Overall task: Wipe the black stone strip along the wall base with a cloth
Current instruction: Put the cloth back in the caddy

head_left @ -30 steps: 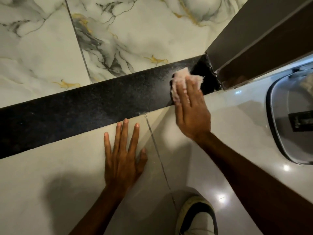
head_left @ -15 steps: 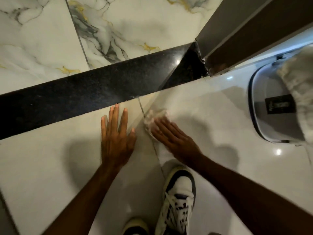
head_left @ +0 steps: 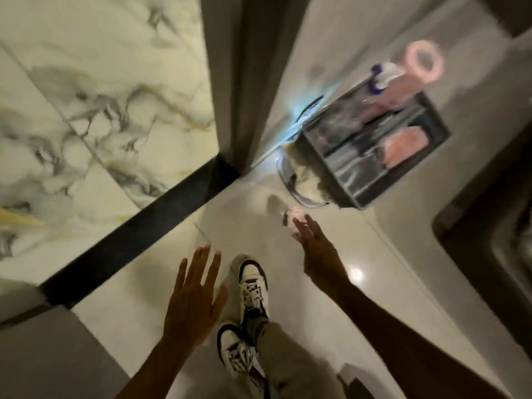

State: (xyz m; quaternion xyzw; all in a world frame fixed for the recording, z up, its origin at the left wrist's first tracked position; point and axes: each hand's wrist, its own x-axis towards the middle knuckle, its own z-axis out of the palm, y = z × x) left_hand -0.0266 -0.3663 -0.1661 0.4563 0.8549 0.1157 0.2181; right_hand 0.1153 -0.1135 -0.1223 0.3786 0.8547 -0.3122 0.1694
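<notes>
While I stand on the pale floor tiles (head_left: 359,254), my left hand (head_left: 193,300) hangs over them with fingers spread wide and nothing in it. My right hand (head_left: 318,251) reaches forward, fingers splayed; a blurred pinkish cloth (head_left: 296,218) shows at its fingertips, though I cannot tell whether it is gripped. Well to the left, apart from both hands, the black stone strip (head_left: 138,228) runs along the base of the marble wall (head_left: 100,110). White sneakers (head_left: 253,286) show below.

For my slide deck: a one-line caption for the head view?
Both hands, left hand and right hand, spread open above the glossy floor, off the black stone strip.
</notes>
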